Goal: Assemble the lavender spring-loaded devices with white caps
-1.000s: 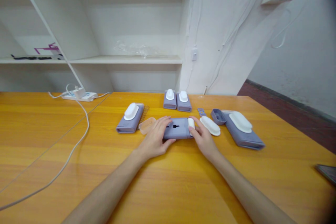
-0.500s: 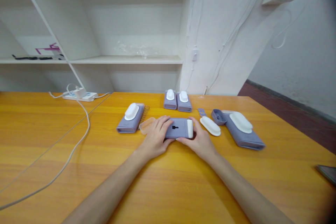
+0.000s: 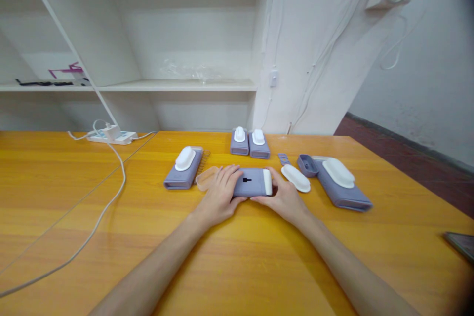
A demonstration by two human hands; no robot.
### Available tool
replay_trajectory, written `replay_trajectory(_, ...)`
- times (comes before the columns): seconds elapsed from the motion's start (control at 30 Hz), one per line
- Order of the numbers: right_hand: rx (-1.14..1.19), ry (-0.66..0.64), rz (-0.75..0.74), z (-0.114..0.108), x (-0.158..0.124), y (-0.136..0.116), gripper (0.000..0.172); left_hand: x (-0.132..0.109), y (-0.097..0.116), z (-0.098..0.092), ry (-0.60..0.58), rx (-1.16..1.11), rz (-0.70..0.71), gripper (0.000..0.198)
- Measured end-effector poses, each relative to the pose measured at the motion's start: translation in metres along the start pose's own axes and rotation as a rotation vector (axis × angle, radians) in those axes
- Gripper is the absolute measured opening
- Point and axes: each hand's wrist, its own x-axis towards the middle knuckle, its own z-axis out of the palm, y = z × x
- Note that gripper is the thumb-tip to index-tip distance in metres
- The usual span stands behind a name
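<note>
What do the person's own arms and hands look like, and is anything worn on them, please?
The left hand and right hand wear no gloves. The left forearm and right forearm are bare as far as the picture shows, with no sleeve, watch or bracelet visible. Small details, such as a thin ring, are too fine to tell.

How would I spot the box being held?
On the wooden table, look between the left hand and the right hand. The purple box there has a white end; its top shows a dark mark, whereas the other boxes carry white domes.
</note>
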Motion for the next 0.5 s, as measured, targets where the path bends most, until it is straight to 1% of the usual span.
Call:
replay_trajectory(0.17,-0.032,0.014,0.022,0.0041,-0.0007,0.0023,0.086,0.0009,0.0013,-0.0013,0.002,0.019,-0.004,0.056)
replay_trajectory(0.27,-0.068,0.014,0.011,0.0054,-0.0009,0.0019,0.084,0.0018,0.0026,-0.0022,0.012,0.019,-0.016,0.055)
replay_trajectory(0.5,-0.134,0.024,-0.019,0.0054,0.0004,0.0049,0.088,0.0017,0.0019,-0.0017,0.001,0.032,-0.025,0.055)
